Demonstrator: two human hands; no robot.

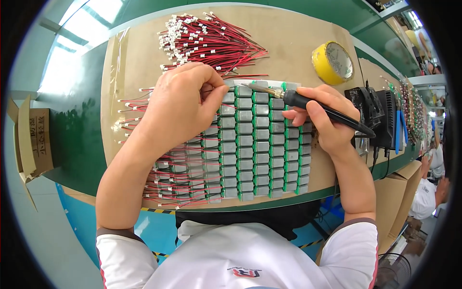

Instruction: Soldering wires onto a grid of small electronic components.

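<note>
My right hand (332, 115) grips a soldering iron (303, 101) with a black handle, its tip pointing left over the far row of small grey battery cells with green strips (245, 140). The cells lie side by side in several columns. My left hand (185, 94) is closed in a pinch at the far edge of these cells, close to the iron's tip; what its fingers hold is hidden. Red and black wires with white connectors (166, 176) lie across the left columns. Beyond my left hand is a pile of similar loose wire leads (211, 45).
A yellow tape roll (332, 62) lies at the far right of the brown board (284, 29). Right of it stand a black soldering stand (363, 103) and blue-handled pliers (400, 126). An open carton (36, 139) is at the left. Other people sit at the far right.
</note>
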